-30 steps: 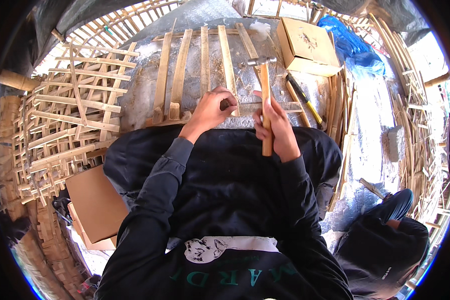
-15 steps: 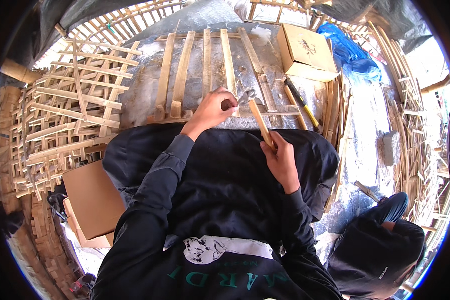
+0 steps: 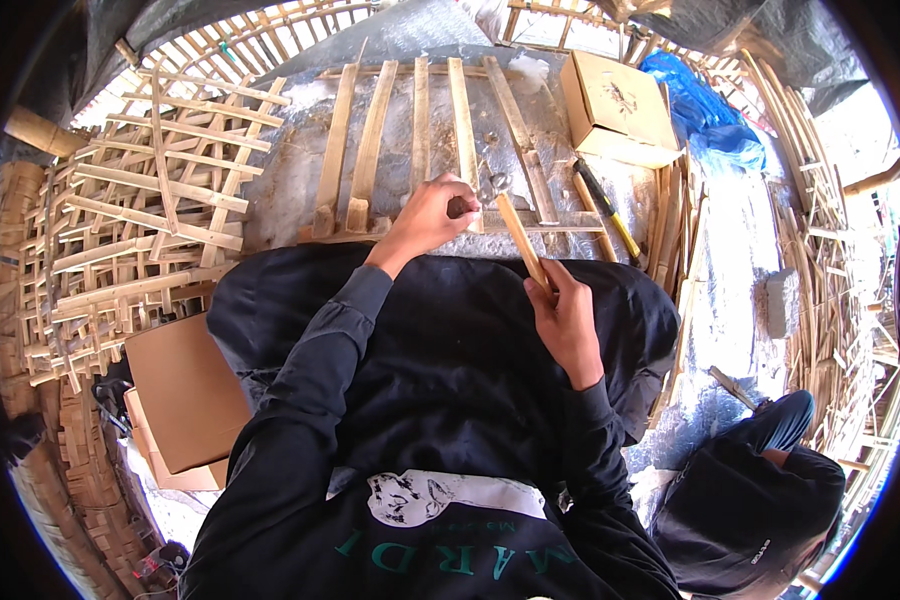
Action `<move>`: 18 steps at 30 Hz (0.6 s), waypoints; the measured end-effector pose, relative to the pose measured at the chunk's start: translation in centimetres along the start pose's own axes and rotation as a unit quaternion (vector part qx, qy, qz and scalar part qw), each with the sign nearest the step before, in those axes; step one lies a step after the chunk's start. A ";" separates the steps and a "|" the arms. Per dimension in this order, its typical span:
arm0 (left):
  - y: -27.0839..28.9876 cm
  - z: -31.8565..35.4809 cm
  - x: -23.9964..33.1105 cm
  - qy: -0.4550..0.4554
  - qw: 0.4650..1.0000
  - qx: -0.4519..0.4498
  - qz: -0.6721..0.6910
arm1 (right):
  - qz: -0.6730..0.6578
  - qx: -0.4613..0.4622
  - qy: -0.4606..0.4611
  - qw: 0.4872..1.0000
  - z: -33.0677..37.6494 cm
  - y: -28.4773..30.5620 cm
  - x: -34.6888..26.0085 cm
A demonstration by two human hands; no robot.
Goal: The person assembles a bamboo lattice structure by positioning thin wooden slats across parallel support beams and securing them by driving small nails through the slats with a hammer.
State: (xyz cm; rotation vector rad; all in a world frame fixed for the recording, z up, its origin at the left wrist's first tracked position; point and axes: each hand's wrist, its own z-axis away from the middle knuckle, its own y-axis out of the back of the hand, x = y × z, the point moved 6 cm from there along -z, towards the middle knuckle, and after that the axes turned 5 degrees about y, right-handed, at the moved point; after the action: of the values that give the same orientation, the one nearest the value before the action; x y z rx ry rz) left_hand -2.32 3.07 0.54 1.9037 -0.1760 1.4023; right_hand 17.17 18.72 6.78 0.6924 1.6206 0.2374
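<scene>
**Hammer meets the slat frame**

On our left we see stacked bamboo lattice panels (image 3: 120,230) and a brown cardboard box (image 3: 185,395). Ahead lies the frame of pale bamboo slats (image 3: 420,130), five upright strips over a crosspiece. Our left hand (image 3: 430,215) pinches closed on something small at that crosspiece; we cannot tell what. Our right hand (image 3: 565,320) is wrapped tight around the hammer (image 3: 515,230), its light wooden handle tilted, its dark metal head down on the slats beside the left fingers. Further right rests a tan box (image 3: 615,100).
</scene>
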 end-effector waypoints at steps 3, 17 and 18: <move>0.0 0.1 0.0 0.001 1.000 0.008 0.000 | 0.015 0.005 -0.015 1.000 -0.4 0.7 -2.3; 0.2 0.2 0.3 -0.038 0.999 0.031 -0.011 | 0.035 -0.002 -0.033 0.999 0.0 0.4 -0.9; 0.1 0.3 0.3 -0.030 0.999 0.028 -0.005 | 0.029 0.001 -0.010 1.000 0.1 0.3 -0.6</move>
State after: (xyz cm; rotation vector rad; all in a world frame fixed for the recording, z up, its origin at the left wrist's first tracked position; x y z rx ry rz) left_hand -2.04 2.88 0.78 1.9916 -0.1569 1.3560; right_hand 17.39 18.60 7.37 0.7432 1.5834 0.2703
